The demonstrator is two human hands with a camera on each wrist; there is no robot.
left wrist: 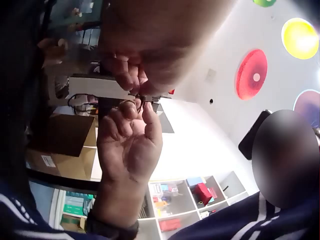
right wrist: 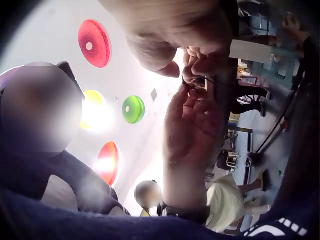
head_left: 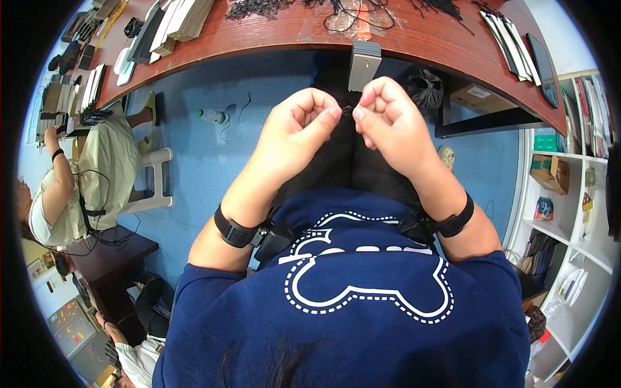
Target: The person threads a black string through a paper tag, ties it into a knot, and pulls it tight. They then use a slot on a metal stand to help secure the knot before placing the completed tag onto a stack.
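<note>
Over the lap, the left hand (head_left: 294, 132) and the right hand (head_left: 396, 129) face each other, fingertips almost meeting. Between them is a small, thin black cord (head_left: 347, 110), mostly hidden by the fingers. Each hand pinches it between thumb and curled forefinger. A short dark loop of the cord (left wrist: 142, 103) shows at the right hand's fingertips (left wrist: 147, 111) in the left wrist view. In the right wrist view, the left hand (right wrist: 190, 132) reaches up to the same spot, beneath the near right hand. Just beyond the hands, a stack of grey flat pieces (head_left: 363, 68) stands at the table's edge.
The red-brown table (head_left: 278, 35) curves across the front, bearing black cords (head_left: 359, 19), a dark tangled pile (head_left: 255, 8) and stacked cards (head_left: 181, 26). A bottle (head_left: 213, 116) lies on the blue floor. Shelves (head_left: 556, 226) stand at right; another person (head_left: 107, 174) sits at left.
</note>
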